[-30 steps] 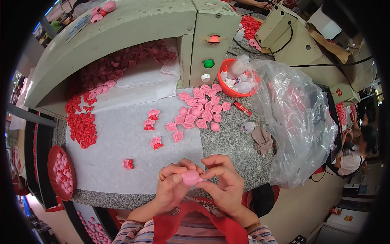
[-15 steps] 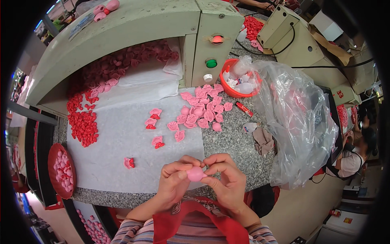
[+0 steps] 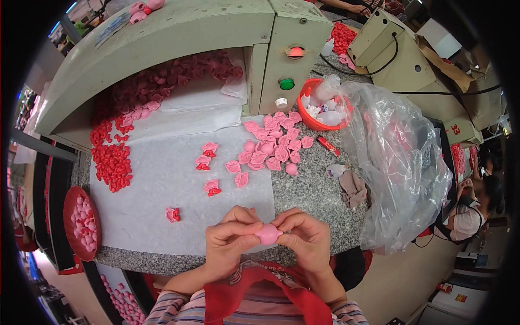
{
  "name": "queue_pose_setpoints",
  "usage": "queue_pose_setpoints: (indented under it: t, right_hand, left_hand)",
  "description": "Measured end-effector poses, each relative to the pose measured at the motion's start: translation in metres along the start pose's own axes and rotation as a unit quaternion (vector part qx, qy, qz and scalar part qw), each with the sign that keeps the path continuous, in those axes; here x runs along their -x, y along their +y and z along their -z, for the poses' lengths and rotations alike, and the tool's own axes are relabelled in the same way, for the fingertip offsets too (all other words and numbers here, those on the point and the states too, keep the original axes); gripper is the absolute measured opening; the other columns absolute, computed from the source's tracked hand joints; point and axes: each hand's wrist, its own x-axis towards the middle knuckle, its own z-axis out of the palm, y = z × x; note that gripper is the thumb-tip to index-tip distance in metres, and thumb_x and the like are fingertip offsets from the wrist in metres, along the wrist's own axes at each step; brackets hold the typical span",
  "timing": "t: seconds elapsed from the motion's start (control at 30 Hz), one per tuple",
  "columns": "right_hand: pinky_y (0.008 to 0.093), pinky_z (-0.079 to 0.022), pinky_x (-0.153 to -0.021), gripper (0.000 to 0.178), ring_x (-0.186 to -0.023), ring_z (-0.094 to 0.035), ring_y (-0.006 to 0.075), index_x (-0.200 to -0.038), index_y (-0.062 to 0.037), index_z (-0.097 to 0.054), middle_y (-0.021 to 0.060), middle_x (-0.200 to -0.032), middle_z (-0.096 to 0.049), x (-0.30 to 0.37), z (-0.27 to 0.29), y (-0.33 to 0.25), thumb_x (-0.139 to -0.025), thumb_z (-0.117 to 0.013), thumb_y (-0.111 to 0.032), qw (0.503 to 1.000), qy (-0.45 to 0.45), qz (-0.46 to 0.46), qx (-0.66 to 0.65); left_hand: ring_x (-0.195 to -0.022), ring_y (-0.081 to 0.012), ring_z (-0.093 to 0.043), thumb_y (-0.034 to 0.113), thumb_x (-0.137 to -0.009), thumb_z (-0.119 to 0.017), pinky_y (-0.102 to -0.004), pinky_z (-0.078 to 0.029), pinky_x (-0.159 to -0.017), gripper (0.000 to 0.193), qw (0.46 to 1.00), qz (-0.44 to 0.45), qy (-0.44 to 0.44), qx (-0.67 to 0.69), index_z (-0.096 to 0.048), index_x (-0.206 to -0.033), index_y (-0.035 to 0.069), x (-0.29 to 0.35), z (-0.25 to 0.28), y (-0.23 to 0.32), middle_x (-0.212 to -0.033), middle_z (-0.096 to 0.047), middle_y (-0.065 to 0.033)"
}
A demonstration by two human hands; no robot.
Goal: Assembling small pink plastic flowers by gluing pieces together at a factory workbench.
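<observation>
Between my two hands is a rounded pink plastic piece [image 3: 268,234], held up over the near edge of the papered table. My left hand [image 3: 232,238] pinches its left end with thumb and fingers. My right hand [image 3: 303,238] grips the pointed right end the same way. Ahead of the hands, a heap of pink shell-shaped pieces [image 3: 273,146] lies partly on the white paper [image 3: 162,233]. Left of it are a few pink shells joined to red parts, one of them a pink-and-red piece [image 3: 172,215] near my left hand. Small red parts [image 3: 112,165] are piled farther left.
A green-grey machine housing [image 3: 162,46] arches over more pink and red pieces at the back. At far left stands a red basket [image 3: 69,227] of finished-looking pink pieces. To the right are an orange tub [image 3: 325,128] of bottles, a clear plastic bag [image 3: 395,179], a grey cloth [image 3: 353,189] and a red tube [image 3: 328,146].
The pink piece has shifted slightly right in my hands, and my left fingers now lie straighter along it. Both hands still hold it. The pieces on the table have stayed put.
</observation>
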Motion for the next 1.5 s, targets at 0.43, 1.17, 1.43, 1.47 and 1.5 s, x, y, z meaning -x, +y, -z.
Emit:
queue_pose_setpoints:
  t: [0.43,1.17,1.43,1.47,1.5]
  right_hand:
    - [0.0261,-0.047,-0.067,0.012,-0.069,-0.059,0.0124,-0.082,0.0,-0.063,0.0046,-0.072,-0.062,-0.041,0.021,-0.011,-0.074,-0.069,-0.007,0.965,-0.052,-0.12,0.227]
    - [0.0323,-0.042,-0.064,0.032,-0.076,-0.053,0.0238,-0.083,-0.0055,-0.058,0.0066,-0.084,-0.055,-0.013,-0.021,-0.008,-0.057,-0.077,-0.005,0.833,0.064,0.248,0.491]
    - [0.0338,-0.044,-0.067,0.03,-0.076,-0.053,0.0247,-0.081,-0.0042,-0.061,0.0065,-0.083,-0.057,-0.016,-0.023,-0.011,-0.055,-0.076,-0.004,0.825,0.045,0.268,0.495]
    - [0.0343,-0.045,-0.069,0.03,-0.077,-0.053,0.0251,-0.081,-0.004,-0.061,0.0065,-0.083,-0.057,-0.017,-0.023,-0.011,-0.055,-0.075,-0.004,0.823,0.039,0.267,0.5]
    - [0.0343,-0.045,-0.069,0.03,-0.077,-0.053,0.0251,-0.081,-0.004,-0.061,0.0065,-0.083,-0.057,-0.018,-0.023,-0.011,-0.055,-0.075,-0.004,0.823,0.039,0.267,0.5]
  left_hand:
    - [-0.085,-0.0139,-0.057,0.002,-0.069,-0.073,-0.0286,-0.045,-0.078,0.032,0.944,0.152,-0.066,-0.285,-0.061,-0.099,0.001,-0.034,0.007,0.016,-0.09,-0.061,-0.0047]
    - [-0.103,-0.0236,-0.054,0.018,-0.082,-0.062,-0.0377,-0.04,-0.091,0.044,0.896,0.262,-0.035,0.358,-0.048,-0.122,0.006,-0.009,0.012,-0.018,-0.109,-0.057,-0.0104]
    - [-0.097,-0.017,-0.056,0.015,-0.081,-0.063,-0.0325,-0.042,-0.086,0.037,0.914,0.243,-0.03,0.324,-0.05,-0.113,0.001,-0.01,0.012,-0.014,-0.103,-0.059,-0.0086]
    - [-0.097,-0.0168,-0.056,0.015,-0.081,-0.063,-0.0322,-0.042,-0.086,0.036,0.918,0.239,-0.023,0.315,-0.05,-0.112,0.001,-0.01,0.012,-0.014,-0.102,-0.059,-0.0085]
    - [-0.097,-0.0168,-0.056,0.015,-0.081,-0.063,-0.0322,-0.042,-0.086,0.036,0.918,0.239,-0.023,0.315,-0.05,-0.112,0.001,-0.01,0.013,-0.015,-0.102,-0.059,-0.0085]
